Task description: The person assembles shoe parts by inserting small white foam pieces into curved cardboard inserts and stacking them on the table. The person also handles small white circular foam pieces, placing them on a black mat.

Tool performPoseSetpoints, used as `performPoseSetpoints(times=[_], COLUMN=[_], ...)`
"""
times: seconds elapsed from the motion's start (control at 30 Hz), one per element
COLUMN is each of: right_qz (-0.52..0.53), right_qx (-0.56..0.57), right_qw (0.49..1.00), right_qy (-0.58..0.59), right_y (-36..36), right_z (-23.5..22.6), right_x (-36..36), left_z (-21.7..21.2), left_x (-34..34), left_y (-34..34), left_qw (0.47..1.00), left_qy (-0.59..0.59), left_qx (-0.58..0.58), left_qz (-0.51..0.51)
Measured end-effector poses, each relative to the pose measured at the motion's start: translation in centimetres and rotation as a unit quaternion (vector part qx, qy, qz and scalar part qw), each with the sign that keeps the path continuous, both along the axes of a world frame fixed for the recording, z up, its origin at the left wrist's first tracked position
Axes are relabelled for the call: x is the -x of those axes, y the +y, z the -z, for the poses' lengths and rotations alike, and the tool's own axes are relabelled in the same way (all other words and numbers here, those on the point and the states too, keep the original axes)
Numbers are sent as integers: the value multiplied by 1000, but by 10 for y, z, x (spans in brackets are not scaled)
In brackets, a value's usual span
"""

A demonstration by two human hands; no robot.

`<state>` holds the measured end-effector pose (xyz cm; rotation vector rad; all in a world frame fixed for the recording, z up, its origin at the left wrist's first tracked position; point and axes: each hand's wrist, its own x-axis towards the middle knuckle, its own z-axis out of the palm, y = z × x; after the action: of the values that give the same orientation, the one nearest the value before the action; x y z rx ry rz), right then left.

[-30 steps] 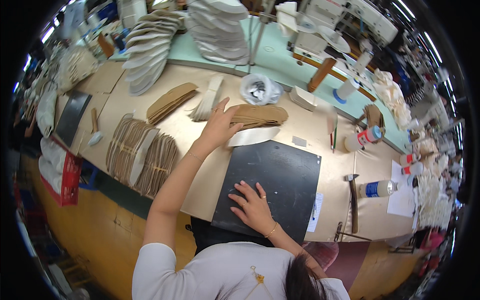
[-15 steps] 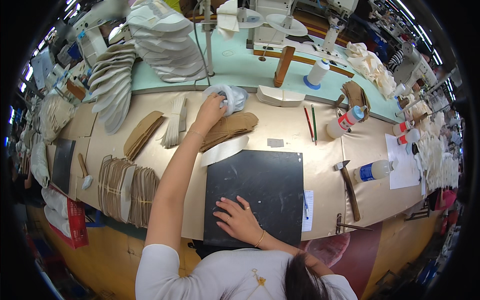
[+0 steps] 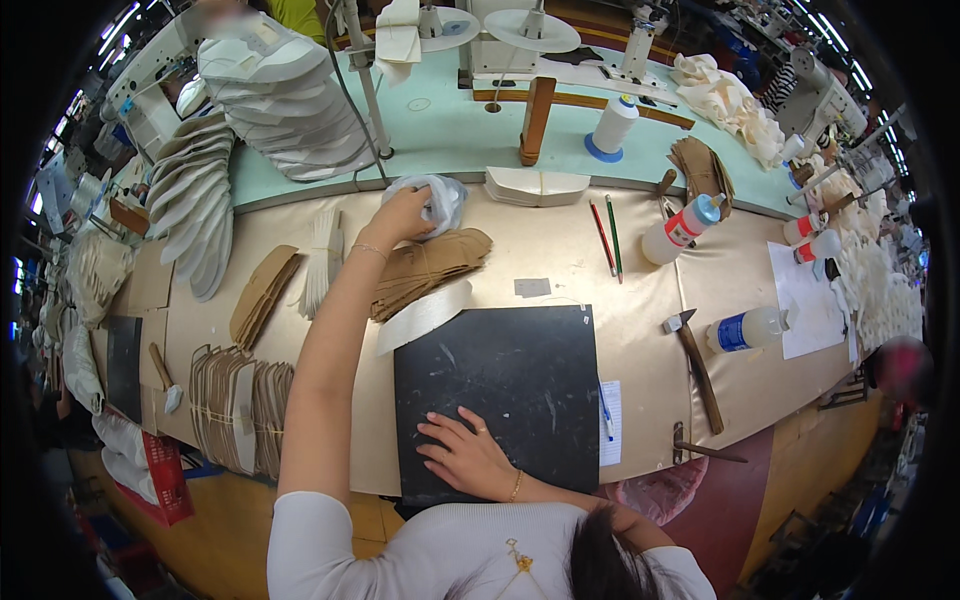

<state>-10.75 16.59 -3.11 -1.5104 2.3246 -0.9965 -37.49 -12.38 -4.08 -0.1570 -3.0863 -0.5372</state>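
Observation:
My left arm stretches forward across the table. At its end, my left hand (image 3: 404, 215) is at the mouth of a translucent plastic bag (image 3: 447, 205), the fingertips hidden inside, so what they grip does not show. Just nearer than the bag lie a stack of brown cut pieces (image 3: 430, 268) and a white curved strip (image 3: 428, 317). My right hand (image 3: 468, 458) rests palm down with fingers spread on a black board (image 3: 520, 380) close to my body, holding nothing.
Left of my arm are bundled white strips (image 3: 322, 262), brown pieces (image 3: 265, 295) and banded brown stacks (image 3: 240, 410). To the right lie two pencils (image 3: 606, 240), bottles (image 3: 682, 230) (image 3: 748, 330) and a hammer (image 3: 698, 370). Sewing machines stand on the green table (image 3: 440, 130) beyond.
The whole view has shifted slightly, with the far things now further left. My left hand stays at the plastic bag, and my right hand stays flat on the board.

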Motion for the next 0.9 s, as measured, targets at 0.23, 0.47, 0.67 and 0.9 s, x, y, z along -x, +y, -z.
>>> performPoseSetpoints(times=[0.23, 0.47, 0.67, 0.9], right_qz=[1, 109, 310, 290], right_qx=[7, 119, 128, 136], right_qw=[1000, 982, 940, 925], right_qy=[-8, -93, 52, -204], right_y=[-1, -10, -45, -49], right_z=[-1, -13, -15, -3], right_x=[-1, 42, 142, 174], left_z=[-2, 2, -2, 14], left_x=[1, 2, -4, 12], left_y=[7, 7, 18, 23], left_qw=[989, 981, 981, 979], left_qy=[56, 85, 86, 107], left_qx=[132, 174, 171, 141], left_qz=[-45, -24, -40, -99])
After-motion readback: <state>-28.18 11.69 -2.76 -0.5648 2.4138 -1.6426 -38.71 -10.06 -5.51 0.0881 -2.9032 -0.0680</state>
